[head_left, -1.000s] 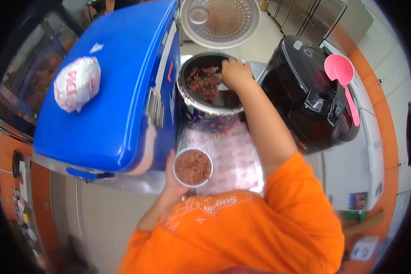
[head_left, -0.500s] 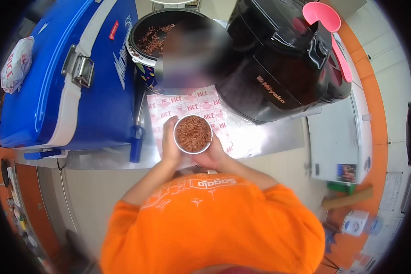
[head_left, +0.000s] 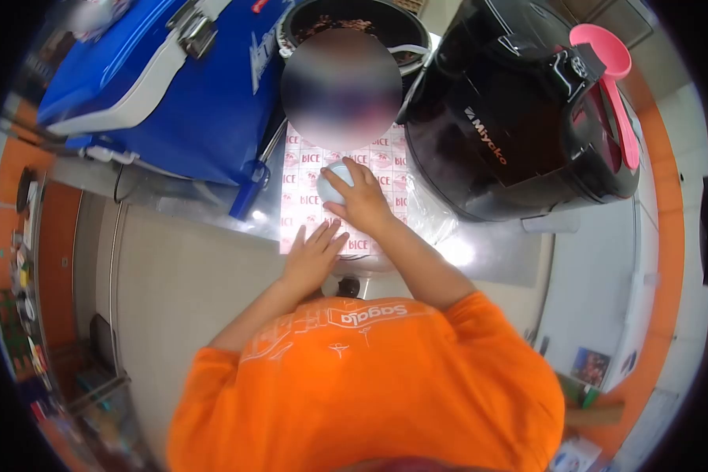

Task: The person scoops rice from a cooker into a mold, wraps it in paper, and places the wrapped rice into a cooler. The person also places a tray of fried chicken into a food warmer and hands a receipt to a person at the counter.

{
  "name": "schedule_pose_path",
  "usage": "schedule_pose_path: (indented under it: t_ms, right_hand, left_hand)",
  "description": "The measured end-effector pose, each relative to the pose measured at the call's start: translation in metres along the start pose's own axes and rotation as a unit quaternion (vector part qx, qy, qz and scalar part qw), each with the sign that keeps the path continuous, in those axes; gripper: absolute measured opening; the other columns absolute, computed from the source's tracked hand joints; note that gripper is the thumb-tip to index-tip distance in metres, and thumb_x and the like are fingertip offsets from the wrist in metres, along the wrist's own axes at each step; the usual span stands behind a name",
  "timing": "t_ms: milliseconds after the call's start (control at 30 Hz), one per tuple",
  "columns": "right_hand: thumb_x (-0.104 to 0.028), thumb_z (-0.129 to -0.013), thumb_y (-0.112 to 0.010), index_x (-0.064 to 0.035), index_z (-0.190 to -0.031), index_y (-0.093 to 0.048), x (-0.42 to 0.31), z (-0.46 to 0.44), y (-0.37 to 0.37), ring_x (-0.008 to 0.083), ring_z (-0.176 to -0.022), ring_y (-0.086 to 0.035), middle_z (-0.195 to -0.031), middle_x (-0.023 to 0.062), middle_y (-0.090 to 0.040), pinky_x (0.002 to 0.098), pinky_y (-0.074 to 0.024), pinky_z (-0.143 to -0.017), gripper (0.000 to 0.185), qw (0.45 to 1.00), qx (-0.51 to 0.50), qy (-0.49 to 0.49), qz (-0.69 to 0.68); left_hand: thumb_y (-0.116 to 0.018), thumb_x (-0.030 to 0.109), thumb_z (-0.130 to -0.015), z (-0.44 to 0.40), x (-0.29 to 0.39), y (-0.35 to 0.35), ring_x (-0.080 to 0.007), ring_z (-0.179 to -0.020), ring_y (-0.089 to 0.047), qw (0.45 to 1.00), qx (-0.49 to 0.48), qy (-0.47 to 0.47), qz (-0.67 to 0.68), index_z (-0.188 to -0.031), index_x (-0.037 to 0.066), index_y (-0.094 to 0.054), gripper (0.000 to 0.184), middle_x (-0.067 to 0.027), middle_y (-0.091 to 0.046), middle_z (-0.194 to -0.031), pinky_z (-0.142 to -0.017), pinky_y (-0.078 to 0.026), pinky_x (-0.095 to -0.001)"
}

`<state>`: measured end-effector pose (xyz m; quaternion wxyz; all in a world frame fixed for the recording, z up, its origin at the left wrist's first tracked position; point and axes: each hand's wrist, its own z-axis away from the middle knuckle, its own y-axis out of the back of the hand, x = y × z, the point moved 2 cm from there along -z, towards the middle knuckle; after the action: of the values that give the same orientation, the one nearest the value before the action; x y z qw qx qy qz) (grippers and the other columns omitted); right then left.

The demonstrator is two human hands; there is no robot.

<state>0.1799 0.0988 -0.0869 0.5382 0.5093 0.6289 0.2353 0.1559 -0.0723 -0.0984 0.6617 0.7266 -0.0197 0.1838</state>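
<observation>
A white cup stands upside down on the printed wrapping paper, its pale round base facing up. The fingers of my right hand are wrapped over and around it. Whatever lies beneath the cup is hidden. My left hand rests with fingers spread on the near edge of the paper, apart from the cup. Behind the paper stands a cooking pot with reddish-brown rice inside; a round blurred patch covers its front.
A blue cooler box stands at the left, with a blue-handled utensil beside it. To the right is a black Miyako rice cooker with a pink ladle on it. Clear plastic lies on the metal table.
The cup, upright and full of brown rice between both hands, is now upside down on the paper under my right hand. My left hand has let go of it. The view has shifted.
</observation>
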Motion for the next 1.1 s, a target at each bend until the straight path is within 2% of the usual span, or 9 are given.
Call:
schedule_pose_path:
  t_ms: [167, 300, 367, 500, 700, 767, 800, 867, 1100]
  right_hand:
    - [-0.029, -0.065, -0.074, -0.0270, -0.128, -0.043, 0.001, 0.001, 0.001, 0.0405, -0.117, -0.037, -0.133, 0.0157, -0.033, 0.0513, -0.0350, -0.092, 0.070, 0.997, -0.070, -0.030, 0.010]
    - [-0.021, -0.064, -0.076, -0.0181, -0.127, -0.043, -0.009, 0.017, 0.025, 0.0404, -0.118, -0.036, -0.134, 0.0203, -0.030, 0.0488, -0.0328, -0.096, 0.070, 0.997, 0.056, -0.005, -0.050]
    - [-0.020, -0.064, -0.077, -0.0118, -0.125, -0.044, -0.015, 0.051, 0.066, 0.0418, -0.120, -0.034, -0.133, 0.0234, -0.030, 0.0478, -0.0310, -0.099, 0.069, 0.977, 0.196, -0.019, -0.083]
    - [-0.021, -0.064, -0.078, -0.0102, -0.127, -0.044, 0.022, 0.159, 0.110, 0.0432, -0.119, -0.036, -0.132, 0.0257, -0.031, 0.0471, -0.0345, -0.097, 0.072, 0.979, 0.188, -0.079, 0.018]
    - [-0.031, -0.069, -0.072, -0.0094, -0.130, -0.041, 0.087, 0.247, 0.136, 0.0421, -0.118, -0.037, -0.133, 0.0258, -0.032, 0.0471, -0.0341, -0.096, 0.071, 0.920, 0.119, -0.341, 0.151]
    - [-0.030, -0.070, -0.071, -0.0092, -0.129, -0.042, 0.063, 0.228, 0.144, 0.0399, -0.119, -0.036, -0.133, 0.0238, -0.032, 0.0492, -0.0302, -0.097, 0.068, 0.906, 0.147, -0.278, 0.284]
    - [-0.030, -0.071, -0.071, -0.0090, -0.128, -0.043, 0.050, 0.218, 0.143, 0.0393, -0.119, -0.036, -0.132, 0.0229, -0.034, 0.0499, -0.0287, -0.097, 0.067, 0.926, 0.163, -0.238, 0.246]
    - [-0.030, -0.072, -0.070, -0.0087, -0.125, -0.046, 0.022, 0.203, 0.129, 0.0399, -0.116, -0.036, -0.129, 0.0217, -0.038, 0.0501, -0.0282, -0.096, 0.062, 0.960, 0.183, -0.147, 0.153]
    - [-0.028, -0.075, -0.067, -0.0104, -0.110, -0.057, -0.021, 0.186, 0.085, 0.0341, -0.111, -0.042, -0.119, 0.0162, -0.046, 0.0446, -0.0341, -0.093, 0.041, 0.997, 0.053, -0.062, -0.008]
  left_hand:
    - [-0.058, 0.015, -0.080, 0.004, -0.006, -0.008, -0.0279, -0.126, -0.036, 0.999, 0.001, -0.012, 0.035, -0.127, 0.016, -0.044, 0.050, -0.0106, -0.036, -0.137, -0.101, -0.029, -0.0529]
    - [-0.061, 0.013, -0.077, 0.013, -0.012, 0.006, -0.0301, -0.115, -0.047, 0.991, 0.042, 0.002, 0.126, -0.116, 0.013, -0.054, 0.039, -0.0117, -0.045, -0.130, -0.097, -0.035, -0.0518]
    - [-0.058, 0.011, -0.079, 0.023, -0.016, 0.012, -0.0304, -0.107, -0.052, 0.993, 0.084, 0.008, 0.087, -0.110, 0.011, -0.058, 0.031, -0.0108, -0.051, -0.123, -0.096, -0.037, -0.0492]
    - [-0.047, 0.007, -0.081, 0.040, -0.030, 0.005, -0.0298, -0.104, -0.054, 0.994, 0.094, -0.027, 0.043, -0.109, 0.010, -0.058, 0.030, -0.0105, -0.057, -0.114, -0.095, -0.039, -0.0463]
    - [-0.048, 0.005, -0.079, 0.033, -0.035, 0.014, -0.0294, -0.097, -0.058, 0.990, 0.114, -0.083, -0.016, -0.111, 0.009, -0.057, 0.034, -0.0102, -0.060, -0.109, -0.087, -0.046, -0.0398]
    - [-0.048, 0.003, -0.078, 0.028, -0.041, 0.008, -0.0296, -0.092, -0.059, 0.997, 0.054, 0.000, 0.056, -0.113, 0.007, -0.056, 0.036, -0.0113, -0.062, -0.103, -0.080, -0.048, -0.0370]
    - [-0.048, 0.002, -0.076, 0.026, -0.031, 0.022, -0.0301, -0.087, -0.059, 0.996, 0.067, -0.055, -0.005, -0.113, 0.006, -0.056, 0.037, -0.0124, -0.063, -0.096, -0.075, -0.049, -0.0373]
    - [-0.049, 0.002, -0.076, 0.023, -0.031, 0.024, -0.0302, -0.086, -0.059, 0.998, 0.055, -0.035, 0.009, -0.112, 0.006, -0.056, 0.037, -0.0126, -0.063, -0.094, -0.074, -0.048, -0.0377]
    - [-0.060, 0.002, -0.075, 0.009, -0.038, 0.027, -0.0297, -0.076, -0.060, 0.994, 0.059, 0.003, 0.094, -0.102, 0.004, -0.061, 0.027, -0.0134, -0.062, -0.083, -0.068, -0.047, -0.0375]
